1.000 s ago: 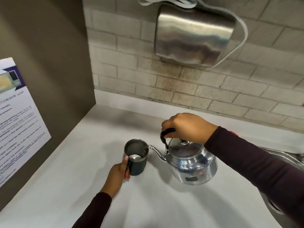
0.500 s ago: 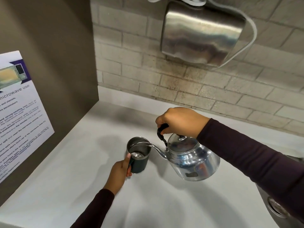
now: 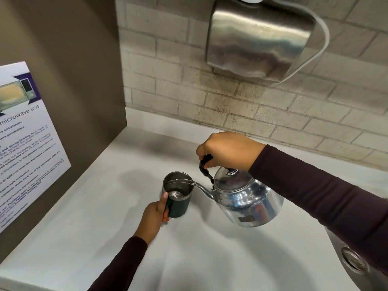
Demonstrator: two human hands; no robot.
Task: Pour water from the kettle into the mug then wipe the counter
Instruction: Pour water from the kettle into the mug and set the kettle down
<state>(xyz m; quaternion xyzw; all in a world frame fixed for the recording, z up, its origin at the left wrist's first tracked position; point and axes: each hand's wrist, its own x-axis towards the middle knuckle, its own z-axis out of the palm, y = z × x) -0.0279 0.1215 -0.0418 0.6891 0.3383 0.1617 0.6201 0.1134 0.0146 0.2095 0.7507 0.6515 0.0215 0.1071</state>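
A shiny steel kettle (image 3: pixel 248 201) hangs tilted above the white counter (image 3: pixel 105 238), its spout over the rim of a dark mug (image 3: pixel 178 206) with a steel inside. A thin stream of water runs from the spout into the mug, and water shows at its bottom. My right hand (image 3: pixel 228 150) is closed on the kettle's black handle. My left hand (image 3: pixel 154 215) grips the mug's handle, thumb at the rim; the mug stands on the counter.
A steel hand dryer (image 3: pixel 258 36) with a white cord hangs on the brick wall above. A brown side panel with a microwave-use poster (image 3: pixel 23 143) bounds the left. A steel sink (image 3: pixel 354 261) with its drain sits at the right edge.
The kettle has risen off the counter and tipped further toward the mug; water now streams into it. My left hand has stayed on the mug.
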